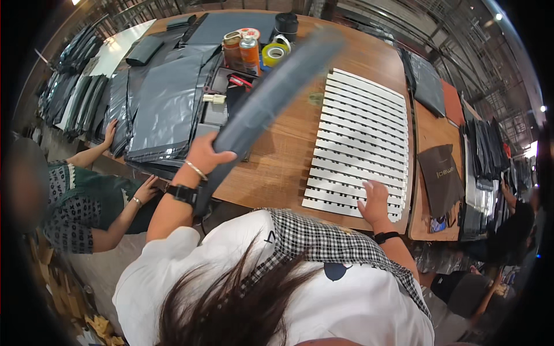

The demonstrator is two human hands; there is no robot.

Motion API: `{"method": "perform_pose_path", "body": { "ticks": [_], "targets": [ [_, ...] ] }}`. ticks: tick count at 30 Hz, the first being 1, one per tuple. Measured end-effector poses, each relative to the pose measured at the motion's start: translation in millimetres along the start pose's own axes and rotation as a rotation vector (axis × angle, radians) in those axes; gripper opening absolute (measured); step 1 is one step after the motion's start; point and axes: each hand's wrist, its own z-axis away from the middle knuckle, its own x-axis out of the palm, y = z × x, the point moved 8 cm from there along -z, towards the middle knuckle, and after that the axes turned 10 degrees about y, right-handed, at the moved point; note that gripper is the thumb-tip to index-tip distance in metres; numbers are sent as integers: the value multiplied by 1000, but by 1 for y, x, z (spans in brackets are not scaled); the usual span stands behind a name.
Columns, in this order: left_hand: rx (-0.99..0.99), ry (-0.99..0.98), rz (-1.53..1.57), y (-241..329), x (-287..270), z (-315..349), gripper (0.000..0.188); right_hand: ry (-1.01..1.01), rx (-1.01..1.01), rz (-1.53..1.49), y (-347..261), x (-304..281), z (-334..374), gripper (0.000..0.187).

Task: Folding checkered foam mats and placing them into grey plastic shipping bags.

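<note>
My left hand (206,157) is closed round a long dark grey plastic strip (259,112), which looks flat or folded. The strip slants up and to the right across the table, and its far end is smeared by motion. Nearer the right edge lies a set of white slotted strips (358,138), set side by side in rows with small dark notches between them. Over the near right corner of these strips is my right hand (376,200), thumb apart from the fingers and nothing held. Whether it touches them I cannot tell.
Grey plastic bags (167,104) are piled on the left of the wooden table (277,167). Behind the strip stand an orange spray can (249,55), a yellow tape roll (274,53) and a tray. Co-workers sit at the left and right; a brown bag (440,176) lies on the right-hand table.
</note>
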Motion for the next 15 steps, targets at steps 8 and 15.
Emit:
{"method": "perform_pose_path", "body": {
  "ticks": [8,15],
  "targets": [
    [-195,543,-239,-165,-147,19,57,-211,121,-41,-2,54,33,73],
    [-567,453,-193,-334,-124,66,83,-320,65,49,-15,63,30,60]
  ]
}}
